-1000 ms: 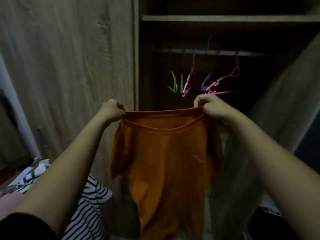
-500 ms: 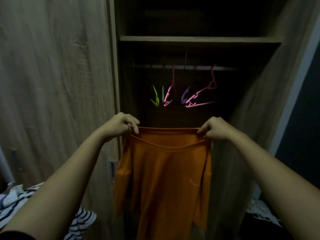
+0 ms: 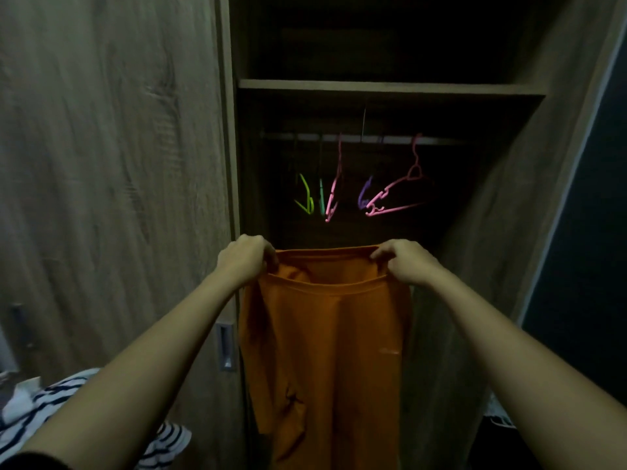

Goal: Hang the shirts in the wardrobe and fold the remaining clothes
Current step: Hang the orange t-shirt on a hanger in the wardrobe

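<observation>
The left hand (image 3: 246, 257) and right hand (image 3: 405, 262) pinch the orange shirt (image 3: 325, 334) (hangers (image 3: 390, 198) at twelve o'clock); releasing either grip risks slumping.

A domestic bedroom or dressing area is indicated. An open wood-grain wardrobe (image 3: 492, 232) is seen across the middle of the frame, flanked on the left by a door (image 3: 101, 164) fitted with a recessed metal handle (image 3: 225, 346). Inside, a shelf (image 3: 390, 87) is set above a rail (image 3: 373, 139), from which coloured plastic hangers (image 3: 403, 195) are hung. A striped garment (image 3: 30, 412) is heaped at the lower left. The place is dimly lit.
</observation>
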